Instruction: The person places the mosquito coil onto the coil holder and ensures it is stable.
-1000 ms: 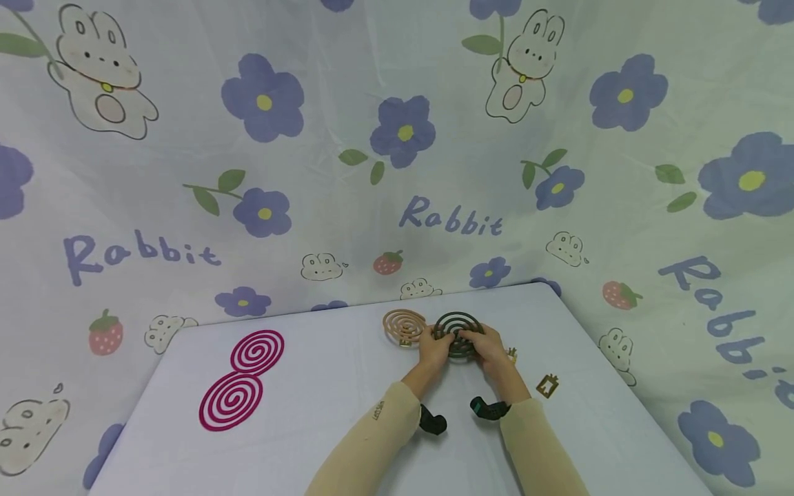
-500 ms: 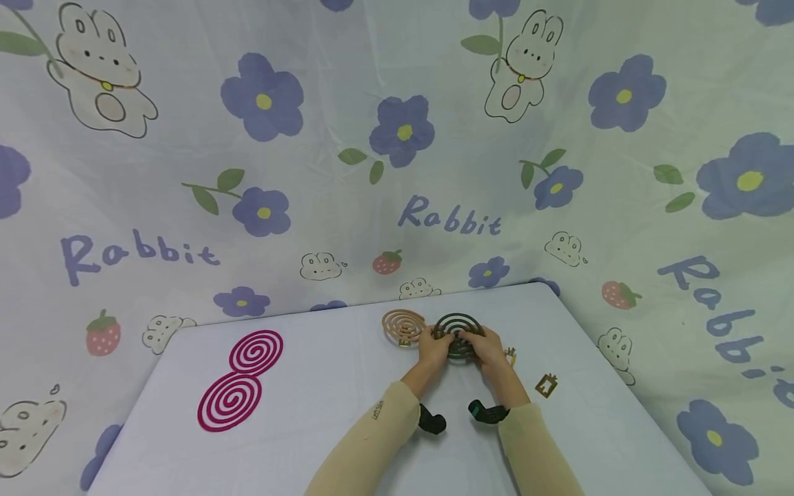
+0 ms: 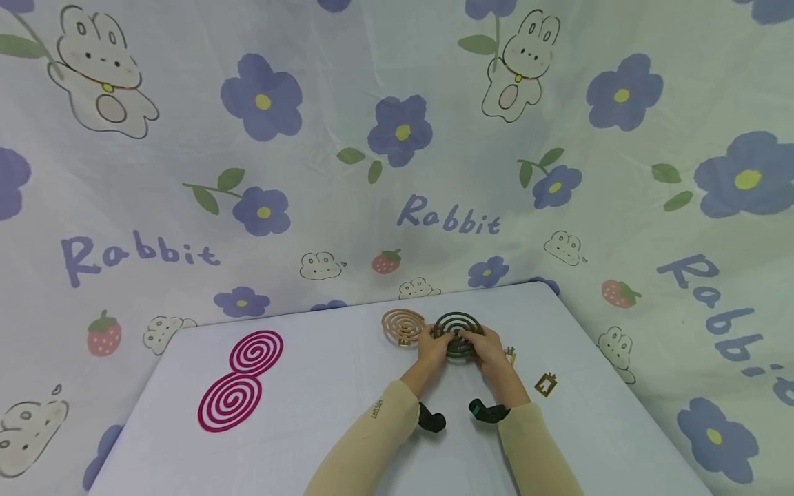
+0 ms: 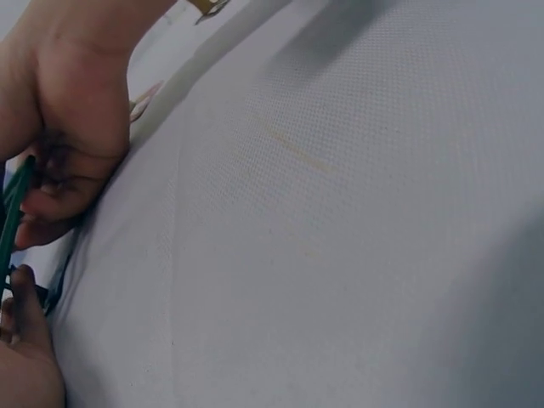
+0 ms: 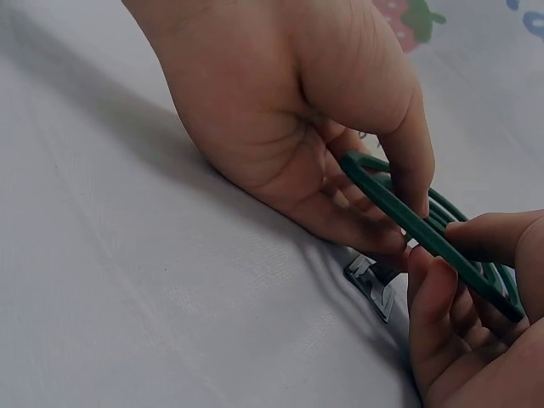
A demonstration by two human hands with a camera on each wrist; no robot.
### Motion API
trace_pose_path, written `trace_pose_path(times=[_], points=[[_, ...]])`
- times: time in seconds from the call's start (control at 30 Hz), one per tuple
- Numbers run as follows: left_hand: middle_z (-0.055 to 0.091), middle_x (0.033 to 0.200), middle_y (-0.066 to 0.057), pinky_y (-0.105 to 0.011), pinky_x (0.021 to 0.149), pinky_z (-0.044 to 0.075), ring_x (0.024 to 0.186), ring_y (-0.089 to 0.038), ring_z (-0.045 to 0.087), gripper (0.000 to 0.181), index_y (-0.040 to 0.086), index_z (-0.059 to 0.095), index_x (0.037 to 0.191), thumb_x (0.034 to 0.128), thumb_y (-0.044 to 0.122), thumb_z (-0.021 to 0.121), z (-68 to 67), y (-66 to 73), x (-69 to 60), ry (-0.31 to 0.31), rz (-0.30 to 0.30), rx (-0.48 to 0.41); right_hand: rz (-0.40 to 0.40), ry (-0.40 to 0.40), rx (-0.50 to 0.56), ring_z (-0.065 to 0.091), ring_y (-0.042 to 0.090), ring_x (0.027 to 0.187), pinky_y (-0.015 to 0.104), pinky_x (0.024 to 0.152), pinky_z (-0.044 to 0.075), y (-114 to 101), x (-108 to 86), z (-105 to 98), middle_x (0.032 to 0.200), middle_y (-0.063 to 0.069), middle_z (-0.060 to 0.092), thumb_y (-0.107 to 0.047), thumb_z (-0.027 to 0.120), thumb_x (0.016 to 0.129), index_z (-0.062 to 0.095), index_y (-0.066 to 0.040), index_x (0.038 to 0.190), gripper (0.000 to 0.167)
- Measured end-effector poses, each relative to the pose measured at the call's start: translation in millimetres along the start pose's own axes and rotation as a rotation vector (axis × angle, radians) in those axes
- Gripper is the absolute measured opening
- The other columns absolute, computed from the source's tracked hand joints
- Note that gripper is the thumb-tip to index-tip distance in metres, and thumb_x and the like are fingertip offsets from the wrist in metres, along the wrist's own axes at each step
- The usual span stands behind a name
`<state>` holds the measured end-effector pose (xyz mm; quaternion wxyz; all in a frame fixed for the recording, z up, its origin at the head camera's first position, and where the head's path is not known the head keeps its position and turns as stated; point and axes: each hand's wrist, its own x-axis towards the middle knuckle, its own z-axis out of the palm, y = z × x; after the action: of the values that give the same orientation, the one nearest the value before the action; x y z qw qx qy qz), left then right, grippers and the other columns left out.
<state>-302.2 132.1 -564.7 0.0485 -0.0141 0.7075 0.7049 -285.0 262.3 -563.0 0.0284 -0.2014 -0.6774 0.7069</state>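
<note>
A dark green mosquito coil [image 3: 457, 318] is held slightly raised between both hands. My left hand [image 3: 432, 346] grips its left side and my right hand [image 3: 493, 350] its right side, both thumbs lying on top near the centre. Curled fingers support the coil from below, as the right wrist view shows. Under it, by the fingertips, is a small metal coil stand [image 5: 371, 287]; whether it is fixed to the coil I cannot tell. Just left of the left hand lies a brown mosquito coil [image 3: 403, 326] with a brass stand [image 3: 404, 342] at its near edge.
Two magenta coils [image 3: 256, 352] lie flat, touching each other, at the table's left. Right of the right hand are two more brass stands, one stand [image 3: 511, 355] partly behind the wrist and another stand [image 3: 546, 385] farther out. A patterned curtain [image 3: 335, 227] borders the white table [image 3: 329, 399].
</note>
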Motion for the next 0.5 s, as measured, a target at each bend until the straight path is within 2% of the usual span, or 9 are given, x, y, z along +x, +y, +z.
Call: trace_pose_path(times=[0.17, 0.5], points=[[0.059, 0.117, -0.014, -0.04, 0.093, 0.048, 0.112, -0.028, 0.056, 0.039, -0.003, 0.055, 0.124, 0.0893, 0.011, 0.068, 0.4, 0.2, 0.4, -0.001, -0.008, 0.013, -0.003, -0.01, 0.016, 0.062, 0.019, 0.089, 0.029, 0.069, 0.051, 1.7, 1.4, -1.2, 0.114, 0.017, 0.062, -0.018, 0.072, 0.089, 0.053, 0.006, 0.129, 0.05], [0.058, 0.118, -0.014, -0.039, 0.092, 0.048, 0.112, -0.027, 0.055, 0.039, -0.003, 0.054, 0.125, 0.0911, 0.011, 0.066, 0.5, -2.1, 2.0, -0.01, -0.011, 0.015, -0.001, -0.013, 0.005, 0.062, 0.018, 0.083, 0.03, 0.063, 0.051, 2.5, 2.6, -2.0, 0.107, 0.014, 0.064, -0.018, 0.072, 0.088, 0.055, 0.007, 0.126, 0.049]])
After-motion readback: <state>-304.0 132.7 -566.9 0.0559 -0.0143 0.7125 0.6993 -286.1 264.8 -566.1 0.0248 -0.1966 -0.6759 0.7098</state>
